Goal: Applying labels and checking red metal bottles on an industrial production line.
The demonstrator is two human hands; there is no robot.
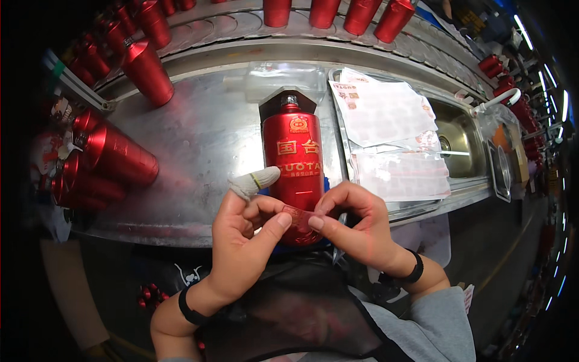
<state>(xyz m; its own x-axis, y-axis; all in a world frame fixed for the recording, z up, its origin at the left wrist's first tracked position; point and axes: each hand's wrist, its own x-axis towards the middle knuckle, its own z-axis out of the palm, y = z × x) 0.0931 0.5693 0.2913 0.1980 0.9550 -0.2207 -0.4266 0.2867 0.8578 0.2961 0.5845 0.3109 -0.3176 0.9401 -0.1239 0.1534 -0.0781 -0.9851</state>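
A small, thin reddish label (298,212) is stretched between my two hands, over the lower part of a red bottle (294,136). My left hand (247,226) pinches its left end between thumb and a bent finger; the index finger wears a white finger cot (254,181) and points up against the bottle's front. The label's right end is pinched between thumb and finger of my right hand (356,223). The bottle has gold lettering and an emblem, and its neck end points away from me into a dark cradle (271,104). Part of a blue piece shows beneath the bottle.
Sheets of labels (386,120) lie on a tray to the right, beside a metal sink (455,142). Several red bottles (114,148) crowd the left side. A clear bottle (283,80) lies behind the cradle. Along the back runs a conveyor (223,27) carrying more red bottles.
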